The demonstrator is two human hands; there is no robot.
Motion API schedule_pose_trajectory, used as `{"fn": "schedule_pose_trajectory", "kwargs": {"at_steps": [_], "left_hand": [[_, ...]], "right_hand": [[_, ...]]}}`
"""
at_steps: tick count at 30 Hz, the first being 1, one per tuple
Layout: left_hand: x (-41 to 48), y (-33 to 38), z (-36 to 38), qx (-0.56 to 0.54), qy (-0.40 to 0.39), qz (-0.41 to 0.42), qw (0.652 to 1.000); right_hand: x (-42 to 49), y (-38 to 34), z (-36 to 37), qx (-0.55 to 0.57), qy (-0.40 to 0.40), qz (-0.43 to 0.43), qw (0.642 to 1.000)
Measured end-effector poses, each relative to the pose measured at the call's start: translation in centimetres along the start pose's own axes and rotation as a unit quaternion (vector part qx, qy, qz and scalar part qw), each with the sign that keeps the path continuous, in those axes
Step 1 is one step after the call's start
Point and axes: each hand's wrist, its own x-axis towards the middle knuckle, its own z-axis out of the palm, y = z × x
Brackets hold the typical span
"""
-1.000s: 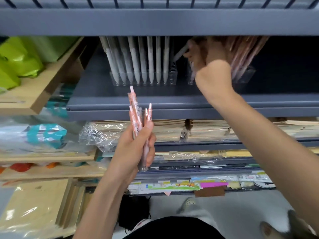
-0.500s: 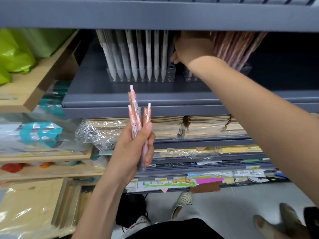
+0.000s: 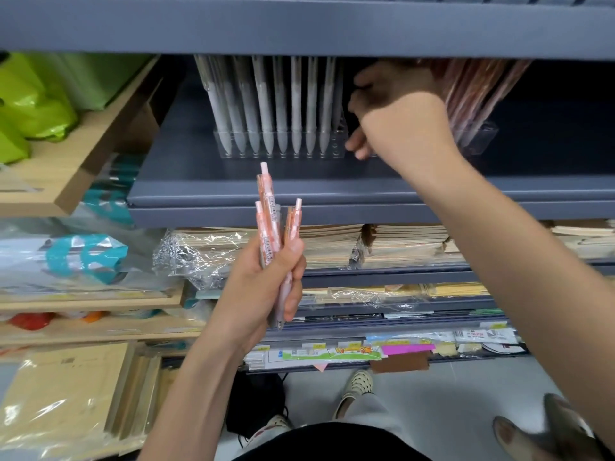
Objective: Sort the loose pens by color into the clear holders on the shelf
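My left hand [image 3: 263, 287] is shut on several pink pens [image 3: 270, 211], held upright in front of the grey shelf [image 3: 299, 191]. On that shelf a clear holder [image 3: 283, 154] carries a row of white pens [image 3: 266, 104]. To its right, a second clear holder [image 3: 481, 138] contains leaning pink pens [image 3: 479, 91]. My right hand [image 3: 396, 114] reaches into the gap between the two holders with its fingers curled and its thumb low beside the white holder's right end. Whether it holds anything is hidden.
An upper shelf edge [image 3: 299, 24] hangs low over the holders. Wrapped notebook stacks [image 3: 332, 247] fill the shelf below. Wooden shelves with green bags [image 3: 36, 104] and packaged goods stand at the left. A person's feet [image 3: 359, 384] are on the floor.
My right hand shifted left from the pink holder toward the white holder's end and now sits lower in the gap. A pale pen it showed a second ago is out of sight. My left hand stayed put.
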Motion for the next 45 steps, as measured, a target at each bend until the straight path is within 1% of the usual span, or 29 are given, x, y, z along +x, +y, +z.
{"fn": "schedule_pose_trajectory", "kwargs": {"at_steps": [1,2,4,6,8,14,18,21,23,29,33,35,37,42,45], "left_hand": [[0.0,-0.1,0.0,0.005,-0.007,0.001,1.000],[0.1,-0.2,0.0,0.013,-0.015,0.002,1.000],[0.3,-0.3,0.2,0.029,-0.031,0.002,0.999],[0.5,-0.4,0.6,0.037,-0.041,0.004,0.998],[0.8,-0.6,0.9,0.042,-0.047,0.009,0.998],[1.9,-1.3,2.4,0.056,-0.068,0.000,0.996],[2.5,-1.3,3.9,0.046,-0.061,0.006,0.997],[3.1,-1.4,5.2,0.042,-0.041,0.009,0.998],[3.7,-1.7,6.6,0.036,-0.034,0.014,0.999],[5.5,-3.5,11.5,0.045,-0.029,0.012,0.999],[6.5,-4.2,14.7,0.044,-0.024,0.021,0.999],[6.9,-4.5,16.0,0.043,-0.012,0.020,0.999],[7.1,-4.7,17.1,0.045,0.005,0.019,0.999],[7.0,-5.0,19.0,0.050,0.073,0.011,0.996],[7.1,-5.2,19.9,0.053,0.097,0.018,0.994]], "right_hand": [[-1.2,0.3,-0.2,0.038,0.002,-0.030,0.999],[-2.4,0.7,-0.4,0.034,-0.022,-0.061,0.997],[-4.6,1.2,-0.5,0.032,-0.102,-0.091,0.990],[-5.9,1.7,-0.1,0.034,-0.165,-0.084,0.982],[-6.5,2.3,0.3,0.041,-0.189,-0.073,0.978],[-6.9,4.0,-0.7,0.100,-0.170,-0.041,0.979],[-6.4,5.1,-3.2,0.168,-0.129,-0.020,0.977],[-5.6,6.0,-5.4,0.253,-0.112,0.012,0.961],[-5.3,6.7,-6.6,0.290,-0.110,0.030,0.950],[-4.5,8.9,-10.1,0.304,-0.124,0.023,0.944],[-4.2,10.4,-12.1,0.280,-0.138,-0.018,0.950],[-3.8,11.1,-13.2,0.275,-0.126,-0.036,0.953],[-2.9,11.9,-14.7,0.284,-0.091,-0.051,0.953],[0.6,14.3,-18.9,0.345,0.075,-0.058,0.934],[2.6,15.5,-20.1,0.344,0.120,-0.075,0.928]]}}
